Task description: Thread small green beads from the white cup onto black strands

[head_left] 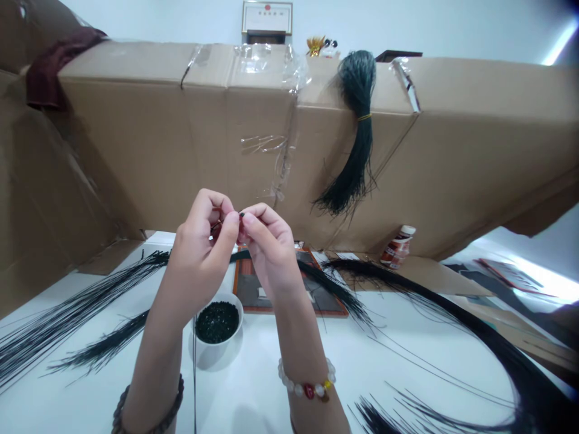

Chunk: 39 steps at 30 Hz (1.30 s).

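My left hand and my right hand are raised in front of the cardboard, fingertips pinched together and almost touching. Between them shows a tiny dark piece, too small to name. A thin dark strand hangs straight down beneath my left hand; its upper part is hidden behind the palm. Below my hands, a white bowl holds many small dark green bits. Partly covered by my right arm, a dark board with an orange-brown rim lies on the white table.
Bundles of dark strands lie at left, lower left and right. A tied green strand bundle hangs over the cardboard wall. A bottle with a white cap stands at the wall's foot. Maroon cloth drapes at upper left.
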{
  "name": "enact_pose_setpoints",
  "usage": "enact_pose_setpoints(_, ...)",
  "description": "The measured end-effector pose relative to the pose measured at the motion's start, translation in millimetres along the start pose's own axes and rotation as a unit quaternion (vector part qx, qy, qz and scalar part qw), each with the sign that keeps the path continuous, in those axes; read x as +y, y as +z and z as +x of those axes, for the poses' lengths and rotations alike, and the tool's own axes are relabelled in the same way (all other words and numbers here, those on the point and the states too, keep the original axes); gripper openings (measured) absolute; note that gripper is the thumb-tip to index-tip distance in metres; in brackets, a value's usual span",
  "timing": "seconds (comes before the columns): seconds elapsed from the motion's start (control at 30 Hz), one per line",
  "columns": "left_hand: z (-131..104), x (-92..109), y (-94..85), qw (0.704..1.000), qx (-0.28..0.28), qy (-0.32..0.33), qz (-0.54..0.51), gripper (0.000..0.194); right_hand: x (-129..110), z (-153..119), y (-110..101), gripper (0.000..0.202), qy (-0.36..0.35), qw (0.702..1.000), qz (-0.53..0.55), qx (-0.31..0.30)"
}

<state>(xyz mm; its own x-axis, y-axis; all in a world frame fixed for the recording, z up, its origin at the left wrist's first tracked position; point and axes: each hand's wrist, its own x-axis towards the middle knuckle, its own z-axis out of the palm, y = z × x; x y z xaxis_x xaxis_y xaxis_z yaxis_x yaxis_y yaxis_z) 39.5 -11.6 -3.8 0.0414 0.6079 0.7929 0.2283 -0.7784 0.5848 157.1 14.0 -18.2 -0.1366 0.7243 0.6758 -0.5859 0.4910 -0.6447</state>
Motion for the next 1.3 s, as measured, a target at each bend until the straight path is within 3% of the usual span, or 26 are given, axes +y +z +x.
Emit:
enact_pose_setpoints(0.43,-1.8,1.2,-2.6,1.000,0.007,-0.016,0.024,0.011,-2.2,-0.9,5.6,0.009,-0.022,0.997,-0.063,0.026)
enact_pose_setpoints(0.77,0.7,-5.1,-1.9,0.996,0.015,-0.048,-0.074,0.013,-0.8,-0.5,6.5,0.006,-0.064,0.980,-0.187,0.040)
enact_pose_setpoints(1.3,-2.2,-7.2,3.5,0.990,0.017,-0.084,-0.116,0.012,-5.3,-4.8,3.5,0.007,-0.049,0.983,-0.171,0.041)
